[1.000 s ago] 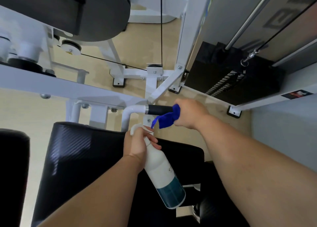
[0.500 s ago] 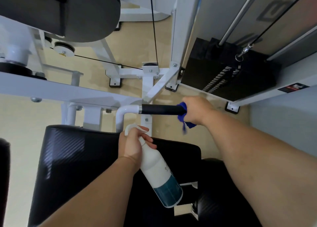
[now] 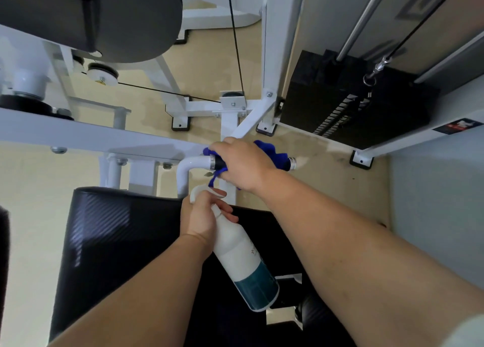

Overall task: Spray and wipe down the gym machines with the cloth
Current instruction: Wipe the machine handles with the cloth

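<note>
Tan floor, spray bottle nozzle-up, tilted

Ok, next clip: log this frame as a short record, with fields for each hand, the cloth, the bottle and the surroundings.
right hand: closed around the blue cloth, gripping the machine's handle
cloth: blue, wrapped over the black handle grip
left hand: holds the spray bottle near its top
spray bottle: white with a teal base, tilted, nozzle towards the handle
seat pad: black, below both hands
weight stack: black, upper right
floor: beige
</note>
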